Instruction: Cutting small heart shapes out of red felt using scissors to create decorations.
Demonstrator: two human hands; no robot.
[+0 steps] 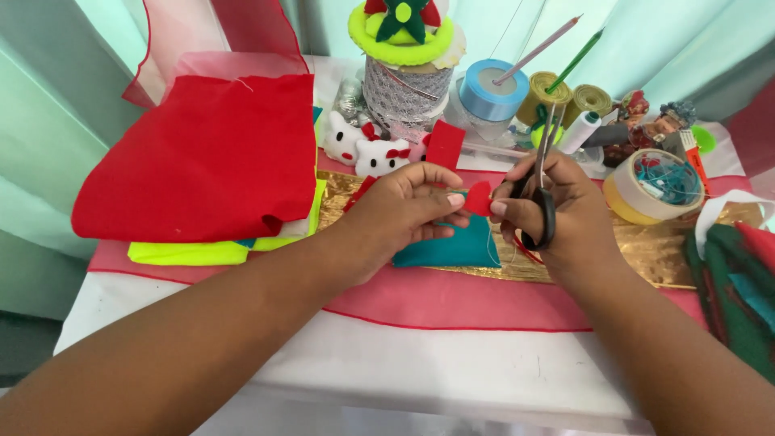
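- Two hands work close together above the middle of the desk, raised clear of the cloth so the piece can be turned freely.
- Left hand: grip closed as a pinch, thumb and fingertips holding a small red felt piece by its left edge; this leaves the right edge free and facing the blades.
- Right hand: grip closed through the loops of a pair of black-handled scissors, blades pointing up and away; the handles appear drawn near together (how far the blades stand apart cannot be told).
- Red felt piece sits between the two hands, touching the left fingertips and just beside the scissors, above a teal felt piece lying on a gold strip.
- Stock stands back from the working area: a stack of felt sheets, red on top and yellow-green below, lies to the left within reach.
- Rear of desk holds two white plush toys, a lace-wrapped roll, a blue ribbon spool and a tape roll used as a holder for small items.
- Green and red felt scraps lie at the right edge, well apart from the hands.
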